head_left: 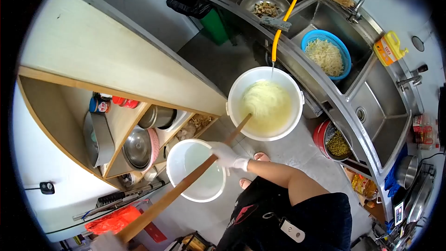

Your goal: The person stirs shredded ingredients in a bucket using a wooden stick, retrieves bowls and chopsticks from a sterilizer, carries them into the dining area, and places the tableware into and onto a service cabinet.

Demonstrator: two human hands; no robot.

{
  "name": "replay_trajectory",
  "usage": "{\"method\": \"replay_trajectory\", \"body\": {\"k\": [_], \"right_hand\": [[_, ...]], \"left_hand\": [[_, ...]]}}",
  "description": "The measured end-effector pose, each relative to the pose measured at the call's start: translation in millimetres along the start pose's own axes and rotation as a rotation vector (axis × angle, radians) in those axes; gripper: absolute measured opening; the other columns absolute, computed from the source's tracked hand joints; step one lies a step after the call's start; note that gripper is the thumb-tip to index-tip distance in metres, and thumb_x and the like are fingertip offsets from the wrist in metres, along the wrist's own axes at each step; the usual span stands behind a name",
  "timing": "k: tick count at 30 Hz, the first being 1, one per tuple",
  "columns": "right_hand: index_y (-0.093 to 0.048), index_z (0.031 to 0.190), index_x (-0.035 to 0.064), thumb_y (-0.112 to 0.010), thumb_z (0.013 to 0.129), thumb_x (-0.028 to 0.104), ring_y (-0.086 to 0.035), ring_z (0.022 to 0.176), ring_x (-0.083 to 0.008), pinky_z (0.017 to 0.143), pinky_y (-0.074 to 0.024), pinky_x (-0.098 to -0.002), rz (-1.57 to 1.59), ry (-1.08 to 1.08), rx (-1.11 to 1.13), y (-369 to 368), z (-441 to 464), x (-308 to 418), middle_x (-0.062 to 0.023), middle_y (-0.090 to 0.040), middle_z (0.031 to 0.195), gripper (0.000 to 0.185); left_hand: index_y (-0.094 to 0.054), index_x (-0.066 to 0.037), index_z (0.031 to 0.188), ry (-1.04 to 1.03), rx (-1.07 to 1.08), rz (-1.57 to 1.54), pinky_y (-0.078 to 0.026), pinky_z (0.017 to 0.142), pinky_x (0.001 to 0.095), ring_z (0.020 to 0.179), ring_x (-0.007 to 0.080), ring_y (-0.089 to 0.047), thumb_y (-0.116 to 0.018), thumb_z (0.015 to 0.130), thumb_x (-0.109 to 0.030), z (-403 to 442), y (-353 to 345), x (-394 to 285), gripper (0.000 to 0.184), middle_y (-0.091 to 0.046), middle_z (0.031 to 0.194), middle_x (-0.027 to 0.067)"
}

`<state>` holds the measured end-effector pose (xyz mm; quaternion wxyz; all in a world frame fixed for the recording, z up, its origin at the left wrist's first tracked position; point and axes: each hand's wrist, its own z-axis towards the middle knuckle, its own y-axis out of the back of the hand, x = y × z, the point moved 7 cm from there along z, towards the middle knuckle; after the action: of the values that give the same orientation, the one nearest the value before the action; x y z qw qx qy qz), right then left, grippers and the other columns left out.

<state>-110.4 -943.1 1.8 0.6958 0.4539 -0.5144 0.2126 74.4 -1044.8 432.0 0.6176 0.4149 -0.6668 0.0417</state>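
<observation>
A long wooden paddle (179, 186) runs from the lower left into a white tub (234, 123). My right hand (226, 156), in a pale glove, is closed around its middle. At the lower left my left hand (109, 241), also gloved and somewhat blurred, grips the upper end. The far end of the paddle dips into a pale yellow mixture (267, 102), with a swirl beside it. From a yellow hose (275, 49), a thin stream of water runs into this tub. Another white tub (220, 195), holding cloudy liquid, stands under the paddle.
A steel sink counter (346, 97) curves along the right, with a blue basket (347, 60) of pale shreds and a steel bowl (246, 2). A red bucket (318, 137) stands below it. Shelving (125, 74) with pots is at left; a green bin (216, 28) stands behind.
</observation>
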Motion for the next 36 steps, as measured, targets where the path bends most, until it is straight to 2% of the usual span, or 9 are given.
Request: {"method": "replay_trajectory", "body": {"k": [1, 2, 4, 7, 10, 19, 20, 28, 36], "right_hand": [[-0.063, 0.089, 0.0054, -0.065, 0.067, 0.013, -0.055, 0.088, -0.0359, 0.081, -0.0428, -0.0428, 0.021, -0.009, -0.001, 5, -1, -22, -0.0148, -0.060, 0.084, 0.023], [-0.063, 0.101, 0.0068, -0.065, 0.069, 0.016, -0.055, 0.085, -0.0388, 0.079, -0.0456, -0.0431, -0.100, -0.004, -0.089, -9, -5, -71, -0.0176, -0.058, 0.087, 0.033], [-0.059, 0.108, 0.0065, -0.065, 0.077, 0.025, -0.056, 0.085, -0.0361, 0.076, -0.0480, -0.0429, -0.152, -0.282, -0.376, -24, -29, -146, -0.0171, -0.057, 0.091, 0.037], [-0.056, 0.102, 0.0065, -0.062, 0.085, 0.035, -0.054, 0.087, -0.0311, 0.074, -0.0483, -0.0434, 1.586, -1.147, -0.674, -89, -48, -191, -0.0134, -0.054, 0.091, 0.034], [-0.053, 0.093, 0.0078, -0.059, 0.088, 0.041, -0.052, 0.082, -0.0274, 0.072, -0.0484, -0.0458, 2.066, -1.158, -0.784, -101, -26, -185, -0.0080, -0.051, 0.087, 0.034], [-0.040, 0.067, 0.0136, -0.060, 0.084, 0.030, -0.042, 0.045, -0.0222, 0.044, -0.0384, -0.0391, 1.723, -1.246, -0.803, -162, -85, -225, -0.0031, -0.039, 0.054, 0.031], [-0.041, 0.067, 0.0138, -0.059, 0.085, 0.030, -0.042, 0.044, -0.0212, 0.042, -0.0373, -0.0374, 1.797, -1.257, -0.723, -179, -93, -226, -0.0027, -0.039, 0.053, 0.030], [-0.052, 0.078, 0.0128, -0.061, 0.084, 0.030, -0.050, 0.059, -0.0182, 0.051, -0.0416, -0.0341, 1.532, -1.528, -0.671, -180, -124, -105, -0.0020, -0.050, 0.068, 0.021], [-0.050, 0.076, 0.0107, -0.061, 0.087, 0.031, -0.050, 0.057, -0.0193, 0.052, -0.0427, -0.0354, 1.660, -1.110, -0.757, -191, -115, -194, -0.0038, -0.049, 0.064, 0.026]], "left_hand": [[-0.061, -0.008, 0.085, -0.018, 0.387, -0.093, -0.046, 0.057, 0.0380, 0.063, 0.0248, -0.059, -0.061, 0.073, -0.016, 19, -47, -27, 0.014, -0.056, 0.067, 0.0060], [-0.060, -0.010, 0.076, -0.194, 0.012, -0.281, -0.047, 0.055, 0.0391, 0.067, 0.0248, -0.062, -0.060, 0.075, -0.016, 25, -22, -72, 0.006, -0.059, 0.069, 0.0056], [-0.057, -0.008, 0.087, -0.432, 0.193, -0.293, -0.049, 0.055, 0.0384, 0.065, 0.0266, -0.063, -0.058, 0.079, -0.017, 39, -63, -146, 0.012, -0.059, 0.068, 0.0059], [-0.056, -0.005, 0.085, -0.540, 0.347, -0.575, -0.050, 0.061, 0.0396, 0.071, 0.0282, -0.064, -0.061, 0.081, -0.026, 99, -81, -214, 0.022, -0.060, 0.073, 0.0101], [-0.056, -0.007, 0.084, -0.559, 0.150, -0.718, -0.049, 0.056, 0.0413, 0.065, 0.0299, -0.064, -0.061, 0.082, -0.035, 118, -157, -280, 0.028, -0.060, 0.067, 0.0104], [-0.056, -0.008, 0.071, -0.360, 0.265, -1.295, -0.045, 0.047, 0.0462, 0.052, 0.0351, -0.059, -0.065, 0.077, -0.032, 7, -259, -364, 0.027, -0.059, 0.058, 0.0144], [-0.059, -0.005, 0.086, -0.311, 0.441, -1.268, -0.048, 0.052, 0.0462, 0.059, 0.0371, -0.062, -0.070, 0.075, -0.037, -17, -286, -373, 0.036, -0.061, 0.063, 0.0179], [-0.059, -0.006, 0.077, -0.235, 0.468, -1.386, -0.045, 0.050, 0.0457, 0.057, 0.0401, -0.058, -0.066, 0.080, -0.031, -101, -355, -375, 0.026, -0.058, 0.060, 0.0192], [-0.068, -0.007, 0.091, -0.222, 0.737, -1.276, -0.050, 0.068, 0.0467, 0.078, 0.0393, -0.063, -0.061, 0.078, -0.039, -121, -478, -437, 0.035, -0.066, 0.078, 0.0199]]}}
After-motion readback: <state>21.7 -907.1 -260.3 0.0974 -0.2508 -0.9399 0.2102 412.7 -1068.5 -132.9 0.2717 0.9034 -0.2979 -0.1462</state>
